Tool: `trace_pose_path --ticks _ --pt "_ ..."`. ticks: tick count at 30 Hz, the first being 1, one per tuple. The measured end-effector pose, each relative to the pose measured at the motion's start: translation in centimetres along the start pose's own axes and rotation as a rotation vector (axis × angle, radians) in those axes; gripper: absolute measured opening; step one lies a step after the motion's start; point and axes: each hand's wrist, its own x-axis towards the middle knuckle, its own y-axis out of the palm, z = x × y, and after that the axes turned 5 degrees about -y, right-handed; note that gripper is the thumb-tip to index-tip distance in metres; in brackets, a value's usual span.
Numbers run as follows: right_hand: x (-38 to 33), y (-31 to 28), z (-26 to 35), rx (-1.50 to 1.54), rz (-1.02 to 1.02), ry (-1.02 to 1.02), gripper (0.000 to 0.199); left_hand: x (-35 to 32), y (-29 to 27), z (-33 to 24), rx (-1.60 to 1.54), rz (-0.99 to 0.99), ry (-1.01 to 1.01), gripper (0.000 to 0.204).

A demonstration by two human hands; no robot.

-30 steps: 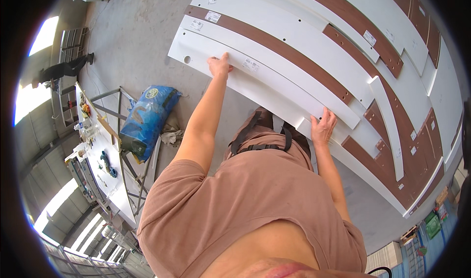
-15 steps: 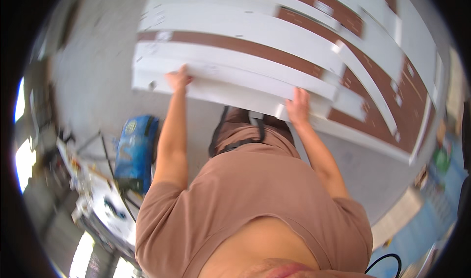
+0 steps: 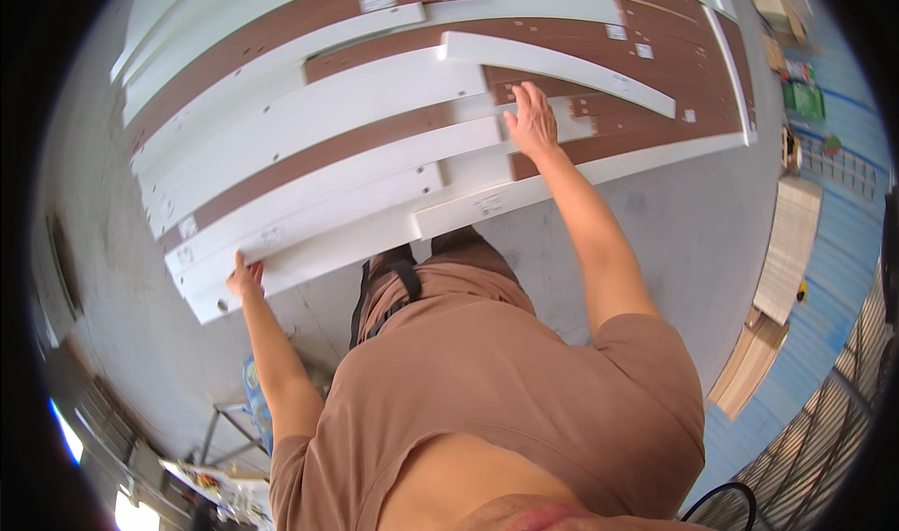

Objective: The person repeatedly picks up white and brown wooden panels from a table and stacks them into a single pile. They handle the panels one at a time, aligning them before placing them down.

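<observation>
My left hand (image 3: 245, 276) is at the near left, its fingers closed on the front edge of a long white board (image 3: 351, 201) with small dark holes near its right end. My right hand (image 3: 535, 121) is stretched out to the right over the stack, fingers extended and holding nothing. It hovers by the right end of another white board (image 3: 393, 154); whether it touches is hard to tell. A loose narrow white board (image 3: 562, 66) lies slantwise beyond that hand. Another white strip (image 3: 482, 210) lies along the near edge, in front of my body.
Brown panels (image 3: 665, 86) and more white boards (image 3: 309, 100) with paper labels lie under and beyond my hands. On the right are stacked light panels (image 3: 787, 250), a green object (image 3: 803, 100) and blue flooring (image 3: 843, 222). A blue bag (image 3: 255, 400) stands behind my left arm.
The view has turned toward the right, so the stack sits farther left. My right hand has left the near board and reached outward to the right. My left hand stays at the board's left part.
</observation>
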Motion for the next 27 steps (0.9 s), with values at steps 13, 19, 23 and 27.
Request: trace_pose_path --ticks 13,19,23,27 --pt "6.3 -3.4 -20.3 -0.244 0.204 -0.124 0.076 -5.0 -0.1 5.8 0.024 -0.216 0.148 0.017" --pt "7.7 -4.3 -21.4 -0.291 0.323 -0.267 0.068 -10.7 3.5 7.9 0.065 -0.281 0.171 0.034" --pt "8.3 -4.8 -19.6 -0.273 0.334 -0.370 0.058 -15.1 6.6 7.9 0.058 -0.207 0.226 0.038" --pt "8.5 -5.4 -15.2 -0.253 0.292 -0.400 0.054 -19.7 10.8 7.0 0.107 0.014 0.292 0.038"
